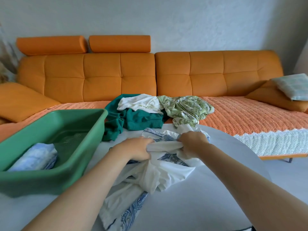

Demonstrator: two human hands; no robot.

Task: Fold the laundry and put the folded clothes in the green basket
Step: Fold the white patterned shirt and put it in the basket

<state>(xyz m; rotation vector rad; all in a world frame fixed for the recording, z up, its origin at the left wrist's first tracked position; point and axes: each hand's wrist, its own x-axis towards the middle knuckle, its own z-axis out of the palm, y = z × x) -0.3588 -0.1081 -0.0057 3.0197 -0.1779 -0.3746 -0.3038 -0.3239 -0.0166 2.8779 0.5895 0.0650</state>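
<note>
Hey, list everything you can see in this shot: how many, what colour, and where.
basket: one, green, table's left
folded cloth: one, pale blue, in the basket
printed garment: one, white and blue, on the table
teal garment: one, table's far edge
white garment: one, on the teal garment
leaf-print garment: one, green, right of those
table: one, white, foreground
sofa: one, orange, behind
headrests: two, orange, sofa's left half
cushions: two, orange, sofa's ends
pale cloth: one, folded, on right cushion
left hand: grips the printed garment
right hand: grips it too
</note>
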